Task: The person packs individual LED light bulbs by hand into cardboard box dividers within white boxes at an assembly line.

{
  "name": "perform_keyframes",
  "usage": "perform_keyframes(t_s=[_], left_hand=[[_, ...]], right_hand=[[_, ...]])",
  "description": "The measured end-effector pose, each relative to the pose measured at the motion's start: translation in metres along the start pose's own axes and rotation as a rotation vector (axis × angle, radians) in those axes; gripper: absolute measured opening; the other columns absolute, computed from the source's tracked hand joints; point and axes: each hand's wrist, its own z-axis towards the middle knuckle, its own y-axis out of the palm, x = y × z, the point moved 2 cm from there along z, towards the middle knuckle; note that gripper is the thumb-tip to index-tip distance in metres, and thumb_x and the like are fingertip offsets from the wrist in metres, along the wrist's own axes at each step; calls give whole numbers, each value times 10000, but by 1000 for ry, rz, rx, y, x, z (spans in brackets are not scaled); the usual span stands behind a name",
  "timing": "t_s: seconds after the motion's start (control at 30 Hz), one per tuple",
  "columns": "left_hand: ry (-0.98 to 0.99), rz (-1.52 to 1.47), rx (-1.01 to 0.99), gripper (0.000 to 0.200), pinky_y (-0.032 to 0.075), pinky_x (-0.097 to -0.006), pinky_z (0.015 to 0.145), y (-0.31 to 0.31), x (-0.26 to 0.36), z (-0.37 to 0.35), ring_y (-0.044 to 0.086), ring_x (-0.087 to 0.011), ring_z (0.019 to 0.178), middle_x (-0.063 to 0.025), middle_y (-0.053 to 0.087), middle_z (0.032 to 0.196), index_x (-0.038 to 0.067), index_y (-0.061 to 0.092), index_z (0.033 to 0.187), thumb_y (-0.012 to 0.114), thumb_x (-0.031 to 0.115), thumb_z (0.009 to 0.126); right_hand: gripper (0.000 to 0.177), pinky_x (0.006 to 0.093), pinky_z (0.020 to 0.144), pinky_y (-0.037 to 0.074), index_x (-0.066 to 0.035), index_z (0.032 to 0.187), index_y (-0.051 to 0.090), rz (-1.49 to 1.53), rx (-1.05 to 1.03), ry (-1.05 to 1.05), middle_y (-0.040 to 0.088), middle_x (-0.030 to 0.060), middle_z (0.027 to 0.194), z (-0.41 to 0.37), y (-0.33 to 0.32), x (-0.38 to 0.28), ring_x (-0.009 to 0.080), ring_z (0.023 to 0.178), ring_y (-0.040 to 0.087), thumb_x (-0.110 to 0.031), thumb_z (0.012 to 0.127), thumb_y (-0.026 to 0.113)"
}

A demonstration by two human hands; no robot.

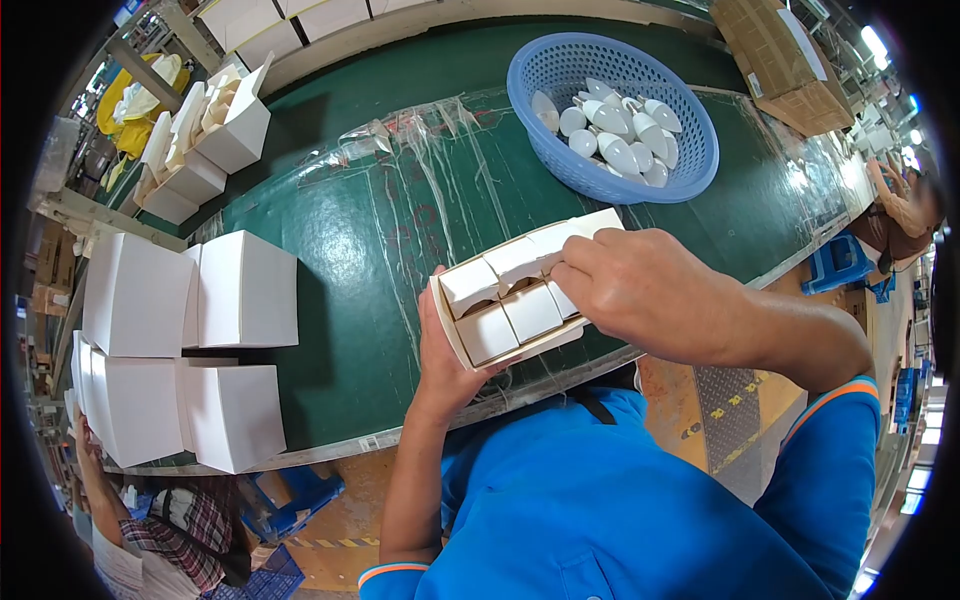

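Observation:
A white carton (529, 351) lies open side up near the table's front edge, tilted slightly. Small white boxes (487, 334) fill it in two rows, some with raised flaps and dark gaps. Wrapped round the carton's left end is my left hand (445, 355), its fingers partly hidden behind the wall. My right hand (635, 290) is closed at the right end, fingertips pinched over the small boxes there. What sits between those fingertips is hidden. Beyond the carton stands a blue plastic basket (548, 155) holding several white light bulbs (612, 122).
Several closed white boxes (240, 290) stand at the left of the green table (350, 330). Open white cartons (235, 130) sit behind them. A brown cardboard box (785, 65) is at the back right. Other people appear at lower left and far right.

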Motion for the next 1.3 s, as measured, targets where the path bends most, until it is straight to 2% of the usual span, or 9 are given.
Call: perform_keyframes(t_s=[0.17, 0.33, 0.47, 0.6, 0.63, 0.87, 0.93, 1.17, 1.3], left_hand=[[-141, 9, -38, 1222, 374, -447, 1056, -2, -2, -1, 434, -357, 1221, -183, 420, 1296, -43, 222, 1464, 925, 388, 562], [103, -78, 62, 1211, 370, -446, 1064, 0, 9, 1, 433, -357, 1242, -186, 414, 1313, -31, 236, 1463, 931, 367, 555], [-4, 47, -12, 1228, 369, -444, 1067, -1, 5, 4, 435, -359, 1246, -187, 412, 1323, -28, 223, 1472, 941, 330, 542], [42, -30, 34, 1238, 374, -446, 1062, 2, 0, 2, 437, -361, 1247, -188, 418, 1324, -23, 210, 1481, 944, 295, 536], [105, -37, 57, 1239, 376, -446, 1059, 3, 1, 3, 441, -361, 1243, -188, 419, 1324, -19, 209, 1482, 945, 282, 533], [121, -152, 65, 1252, 391, -440, 1043, 5, 9, 6, 464, -356, 1225, -185, 425, 1329, 8, 216, 1492, 956, 227, 506], [187, -108, 88, 1243, 394, -438, 1042, 5, 9, 6, 465, -355, 1227, -179, 433, 1324, 15, 222, 1492, 954, 212, 506], [90, -3, 36, 1227, 394, -443, 1043, 0, 11, 5, 462, -360, 1241, -179, 432, 1357, 25, 238, 1486, 952, 206, 504], [265, -31, 72, 1221, 388, -444, 1050, 2, 18, 6, 450, -361, 1255, -177, 422, 1381, 36, 238, 1487, 948, 201, 508]], right_hand=[[109, 356, 562, 560, 61, 768, 632, -84, 10, -101, 609, 155, 737, 2, 6, -1, 285, 660, 662, -37, 720, 633], [96, 363, 508, 534, 21, 754, 620, -26, 64, -80, 595, 143, 719, 6, 1, 13, 276, 646, 659, -68, 725, 641], [91, 382, 488, 501, -21, 743, 592, -12, 237, -41, 567, 118, 729, 9, -17, 6, 274, 612, 642, -101, 741, 635], [102, 348, 635, 474, -52, 719, 587, 82, 260, -221, 553, 68, 744, 10, -7, -23, 226, 747, 586, -141, 740, 633], [224, 354, 699, 460, -29, 913, 643, 101, 192, -195, 577, 74, 820, 10, 0, -21, 224, 814, 561, -109, 704, 639], [167, 359, 689, 461, -9, 846, 616, 40, 168, -181, 600, 85, 853, 21, 7, -19, 228, 797, 557, -115, 717, 611], [113, 346, 701, 469, -16, 703, 647, -49, 135, -199, 614, 84, 715, 25, 4, -23, 229, 807, 564, -129, 692, 653], [144, 362, 639, 453, -23, 773, 572, -161, 111, -242, 580, 97, 777, 30, 10, -21, 230, 744, 562, -127, 686, 619], [178, 349, 624, 440, -34, 839, 613, 59, 245, -254, 581, 66, 783, 31, -5, -17, 227, 734, 553, -131, 690, 619]])
